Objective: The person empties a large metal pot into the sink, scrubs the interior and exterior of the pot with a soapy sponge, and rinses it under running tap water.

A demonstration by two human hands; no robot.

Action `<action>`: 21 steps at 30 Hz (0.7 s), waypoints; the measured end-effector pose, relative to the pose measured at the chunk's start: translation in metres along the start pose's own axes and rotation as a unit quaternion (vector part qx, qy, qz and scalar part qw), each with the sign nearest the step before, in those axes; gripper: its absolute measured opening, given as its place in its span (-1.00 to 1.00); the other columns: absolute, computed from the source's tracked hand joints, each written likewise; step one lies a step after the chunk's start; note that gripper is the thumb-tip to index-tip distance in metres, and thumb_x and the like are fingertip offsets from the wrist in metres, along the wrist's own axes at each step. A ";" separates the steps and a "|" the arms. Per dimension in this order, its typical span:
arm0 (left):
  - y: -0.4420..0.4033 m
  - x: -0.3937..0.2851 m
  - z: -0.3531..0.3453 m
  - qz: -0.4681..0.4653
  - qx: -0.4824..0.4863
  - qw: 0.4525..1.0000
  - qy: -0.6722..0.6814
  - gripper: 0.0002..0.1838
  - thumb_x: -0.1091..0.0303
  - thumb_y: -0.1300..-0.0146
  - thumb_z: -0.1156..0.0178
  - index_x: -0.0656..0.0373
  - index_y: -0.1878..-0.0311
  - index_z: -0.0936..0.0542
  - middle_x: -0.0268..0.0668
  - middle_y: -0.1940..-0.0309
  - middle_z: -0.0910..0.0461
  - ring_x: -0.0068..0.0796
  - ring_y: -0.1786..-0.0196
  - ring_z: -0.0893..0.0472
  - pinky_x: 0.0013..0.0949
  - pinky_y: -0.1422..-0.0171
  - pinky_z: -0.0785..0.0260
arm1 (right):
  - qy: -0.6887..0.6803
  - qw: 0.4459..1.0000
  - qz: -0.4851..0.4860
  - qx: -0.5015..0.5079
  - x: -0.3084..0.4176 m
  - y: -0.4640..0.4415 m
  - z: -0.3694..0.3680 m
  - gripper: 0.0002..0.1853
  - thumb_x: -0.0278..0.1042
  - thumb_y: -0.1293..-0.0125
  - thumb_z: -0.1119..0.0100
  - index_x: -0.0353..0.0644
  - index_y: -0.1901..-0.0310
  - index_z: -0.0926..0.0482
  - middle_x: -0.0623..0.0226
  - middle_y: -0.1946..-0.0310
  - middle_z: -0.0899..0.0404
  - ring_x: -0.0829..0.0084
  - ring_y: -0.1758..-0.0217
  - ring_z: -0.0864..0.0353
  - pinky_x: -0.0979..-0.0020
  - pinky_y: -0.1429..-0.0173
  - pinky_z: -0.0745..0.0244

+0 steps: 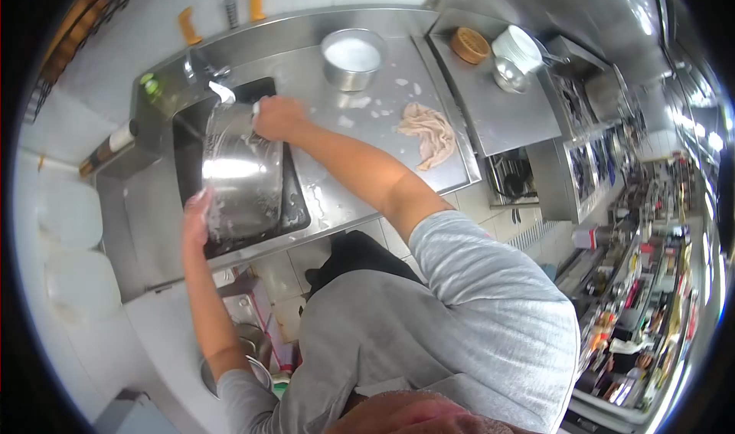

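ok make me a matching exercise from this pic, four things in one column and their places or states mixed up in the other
Things
1. large metal pot
2. cloth
3. smaller round pot
4. round brown item

Places or states
A. beside the white bowls
B. full of something white
C. at the sink, with the left hand and right hand on it
D. crumpled on the steel counter

Right pairs: 1-C, 2-D, 3-B, 4-A
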State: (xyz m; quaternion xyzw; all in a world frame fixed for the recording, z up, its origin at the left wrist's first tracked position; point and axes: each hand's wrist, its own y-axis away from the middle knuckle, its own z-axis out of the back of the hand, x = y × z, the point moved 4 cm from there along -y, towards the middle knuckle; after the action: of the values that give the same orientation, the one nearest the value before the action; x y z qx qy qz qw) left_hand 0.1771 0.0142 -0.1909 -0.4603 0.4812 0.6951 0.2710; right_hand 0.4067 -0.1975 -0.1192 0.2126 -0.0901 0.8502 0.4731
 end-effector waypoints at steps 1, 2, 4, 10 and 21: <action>-0.014 -0.004 0.005 0.003 0.001 1.000 0.019 -0.33 0.01 -0.40 -0.24 0.43 -0.31 -0.44 -0.11 -0.21 -0.57 -0.36 -0.26 -0.53 -0.31 -0.41 -0.27 | -0.002 1.000 -0.006 0.013 -0.006 -0.001 0.006 -0.60 -0.14 -0.25 -0.05 -0.26 0.01 -0.60 -0.01 0.03 -0.65 0.03 -0.08 -0.67 0.06 -0.20 -0.53; -0.026 -0.003 0.007 0.001 0.027 0.999 0.020 -0.33 0.01 -0.39 -0.24 0.43 -0.32 -0.44 -0.12 -0.19 -0.58 -0.37 -0.24 -0.53 -0.32 -0.40 -0.28 | -0.015 0.999 -0.019 0.034 -0.010 -0.004 0.009 -0.58 -0.14 -0.21 -0.08 -0.24 0.01 -0.65 0.00 -0.02 -0.66 0.04 -0.13 -0.66 0.08 -0.24 -0.52; -0.046 -0.010 0.022 0.001 0.047 0.999 0.024 -0.32 0.01 -0.38 -0.25 0.43 -0.32 -0.44 -0.14 -0.17 -0.59 -0.38 -0.21 -0.54 -0.34 -0.36 -0.29 | -0.040 0.996 -0.023 0.076 -0.013 -0.008 0.026 -0.58 -0.14 -0.18 -0.09 -0.22 0.03 -0.68 0.00 -0.06 -0.65 0.05 -0.16 -0.65 0.10 -0.27 -0.51; -0.032 -0.063 0.006 0.050 0.024 0.998 -0.015 -0.34 0.01 -0.38 -0.26 0.39 -0.30 -0.46 -0.17 -0.17 -0.59 -0.39 -0.17 -0.56 -0.34 -0.30 -0.33 | -0.060 0.990 -0.015 0.127 -0.015 -0.042 0.013 -0.58 -0.12 -0.12 -0.15 -0.13 0.05 -0.73 0.02 -0.09 -0.66 0.09 -0.21 -0.64 0.11 -0.29 -0.51; -0.044 -0.035 0.028 0.009 0.092 0.995 -0.037 -0.50 0.18 -0.37 -0.31 0.28 -0.25 -0.52 -0.31 -0.05 -0.59 -0.52 -0.13 -0.51 -0.38 -0.26 -0.28 | -0.174 0.977 -0.115 0.054 -0.064 0.027 0.008 -0.63 -0.21 -0.13 -0.10 -0.22 0.13 -0.74 -0.05 0.02 -0.69 0.04 -0.11 -0.68 0.10 -0.24 -0.52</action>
State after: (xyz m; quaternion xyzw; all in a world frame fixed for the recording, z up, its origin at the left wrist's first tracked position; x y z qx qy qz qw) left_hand 0.2179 0.0592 -0.1746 -0.4030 0.5365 0.6670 0.3239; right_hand 0.4158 -0.2639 -0.1397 0.3911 -0.1000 0.7439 0.5326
